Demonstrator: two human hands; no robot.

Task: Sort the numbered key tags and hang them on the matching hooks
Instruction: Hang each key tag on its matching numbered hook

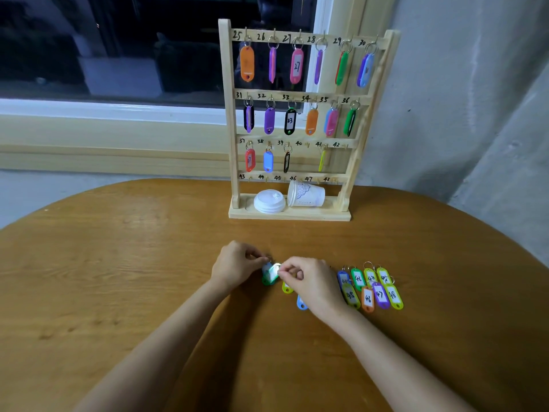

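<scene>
Forearms come in over the near edge of the table [118,263] and meet around its middle.

Left hand [237,267]: fingers curled, thumb and forefinger pinching the ring end of the held tags [271,275].
Right hand [312,282]: thumb and forefinger pinching the white label face from the right.

Held tags lie between the two pinches, low over the table; contact with the wood cannot be told. They look like a blue one and a green one overlapped. Number washed out by glare, unreadable.

Loose tags [371,289]: two short rows just beside the right wrist, toward the right edge. A yellow-green tag [286,288] and a blue tag [301,304] sit partly under the right hand.

Rack [230,114] stands at the far edge. Rows 25–36 are full. 37, 38, 39 and 41 are hung; 40, 42 and 43–48 are bare. A cup [306,194] on its side and lids [269,201] rest on the rack base, right under the bottom row.

Risks, as judged:
- If the two rings are linked, pulling them apart could make one tag slip from a pinch.
- With the glare, the number could be misread and the tag put on the wrong hook.
- The right wrist is close enough to drag the sorted rows out of order.
- The cup crowds hooks 46–47, so a reach there may knock it.
</scene>
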